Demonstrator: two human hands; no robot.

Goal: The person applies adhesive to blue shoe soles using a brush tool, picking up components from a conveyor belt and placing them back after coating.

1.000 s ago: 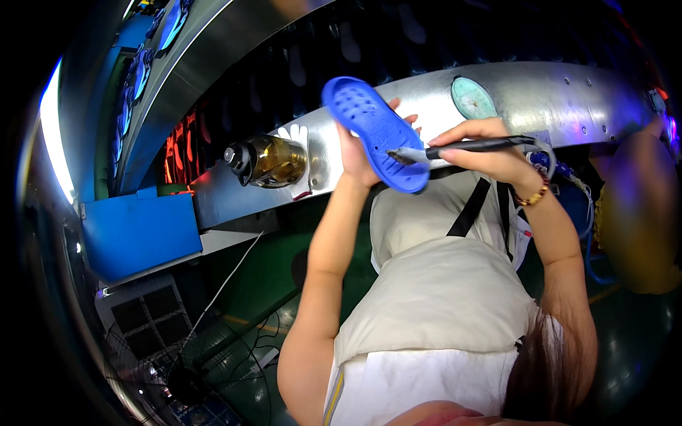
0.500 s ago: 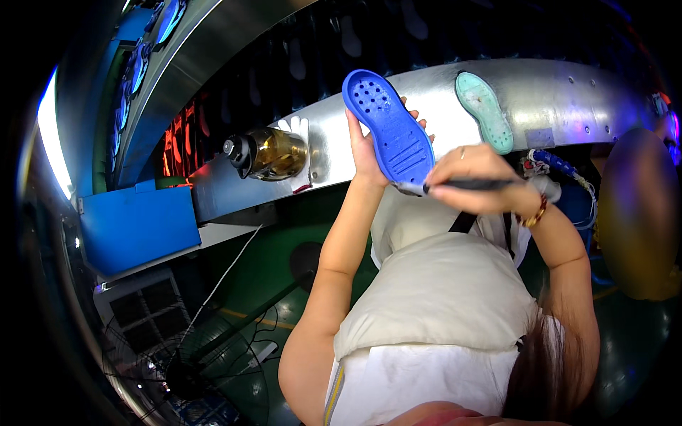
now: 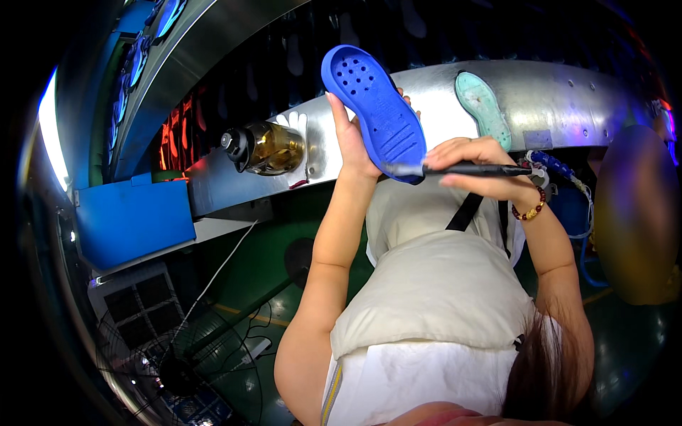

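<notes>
Blue sole (image 3: 378,106) partly hides left hand (image 3: 356,148); the tool tip (image 3: 403,170) is blurred.

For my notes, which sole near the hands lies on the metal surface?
The pale green sole; the blue sole is held up in the left hand.

Shoe workshop, steel ledge (image 3: 547,89), blue sole (image 3: 379,106) (mint sole (image 3: 484,106) nearby)

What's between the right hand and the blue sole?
In the head view: a black-handled tool held by the right hand, its blurred tip at the blue sole.
</notes>
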